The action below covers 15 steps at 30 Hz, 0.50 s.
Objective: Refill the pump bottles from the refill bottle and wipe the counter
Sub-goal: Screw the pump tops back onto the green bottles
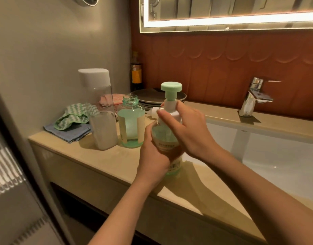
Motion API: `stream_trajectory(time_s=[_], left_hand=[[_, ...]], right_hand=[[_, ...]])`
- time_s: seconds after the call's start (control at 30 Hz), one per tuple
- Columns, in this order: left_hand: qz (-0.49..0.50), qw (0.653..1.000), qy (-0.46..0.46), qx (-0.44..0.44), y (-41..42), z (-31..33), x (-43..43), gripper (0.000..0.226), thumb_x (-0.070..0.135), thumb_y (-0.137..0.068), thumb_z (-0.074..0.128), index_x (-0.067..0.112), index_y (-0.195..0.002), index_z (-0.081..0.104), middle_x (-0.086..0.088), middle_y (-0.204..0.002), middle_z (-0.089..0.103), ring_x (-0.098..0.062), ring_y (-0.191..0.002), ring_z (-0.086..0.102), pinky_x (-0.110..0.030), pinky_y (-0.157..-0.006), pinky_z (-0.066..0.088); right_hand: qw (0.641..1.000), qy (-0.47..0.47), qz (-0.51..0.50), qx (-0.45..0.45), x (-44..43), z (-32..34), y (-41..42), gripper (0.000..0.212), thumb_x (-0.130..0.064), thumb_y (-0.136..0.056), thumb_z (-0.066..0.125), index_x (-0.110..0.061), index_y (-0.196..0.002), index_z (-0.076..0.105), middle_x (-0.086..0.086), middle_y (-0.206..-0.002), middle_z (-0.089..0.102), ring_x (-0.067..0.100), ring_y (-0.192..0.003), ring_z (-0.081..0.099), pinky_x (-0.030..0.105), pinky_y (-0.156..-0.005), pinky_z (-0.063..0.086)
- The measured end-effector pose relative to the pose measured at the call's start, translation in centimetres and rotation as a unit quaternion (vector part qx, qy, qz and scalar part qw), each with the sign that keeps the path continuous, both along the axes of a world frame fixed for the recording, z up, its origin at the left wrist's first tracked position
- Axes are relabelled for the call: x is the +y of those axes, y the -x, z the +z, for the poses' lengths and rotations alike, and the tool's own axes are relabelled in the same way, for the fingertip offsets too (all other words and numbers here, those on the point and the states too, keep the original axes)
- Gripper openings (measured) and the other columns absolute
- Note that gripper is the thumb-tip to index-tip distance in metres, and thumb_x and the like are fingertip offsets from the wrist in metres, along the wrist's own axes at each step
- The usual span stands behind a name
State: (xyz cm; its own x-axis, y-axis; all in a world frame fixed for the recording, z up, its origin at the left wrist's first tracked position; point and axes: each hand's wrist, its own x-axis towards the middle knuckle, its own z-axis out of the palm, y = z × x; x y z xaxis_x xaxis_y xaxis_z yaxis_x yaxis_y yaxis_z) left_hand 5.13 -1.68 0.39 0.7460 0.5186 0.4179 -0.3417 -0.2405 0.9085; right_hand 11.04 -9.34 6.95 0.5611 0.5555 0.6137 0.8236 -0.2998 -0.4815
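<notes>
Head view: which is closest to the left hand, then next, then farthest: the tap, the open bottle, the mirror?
1. The open bottle, just left of the left hand.
2. The tap, far right, at the back.
3. The mirror, high up, above the tap.

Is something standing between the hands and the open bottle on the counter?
Nothing visible does. The open bottle stands just beside the left hand, which with the right hand holds the pump bottle. The tall white-capped container stands on its far side.
</notes>
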Motion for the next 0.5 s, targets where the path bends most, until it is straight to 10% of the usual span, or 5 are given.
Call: stream_trajectory(time_s=[0.23,0.5], left_hand=[[-0.005,1.000,0.003,0.014,0.4,0.1,-0.2,0.072,0.031,-0.057,0.083,0.044,-0.112,0.039,0.019,-0.108,0.055,0.008,-0.100,0.053,-0.009,-0.073,0.046],[0.011,1.000,0.004,0.010,0.1,-0.4,-0.2,0.083,0.049,-0.045,0.079,0.044,-0.118,0.040,0.019,-0.112,0.057,0.000,-0.109,0.053,-0.024,-0.085,0.048]], right_hand=[[0.941,0.043,0.251,0.222,-2.4,3.1,-1.6,0.018,-0.021,-0.093,0.049,-0.021,-0.103,0.063,-0.007,-0.103,0.067,-0.002,-0.095,0.062,0.013,-0.081,0.049],[0.980,-0.126,0.085,0.131,-1.2,1.5,-0.7,0.027,-0.043,-0.067,0.077,-0.022,-0.080,0.068,-0.008,-0.079,0.068,0.007,-0.080,0.063,0.025,-0.069,0.052]])
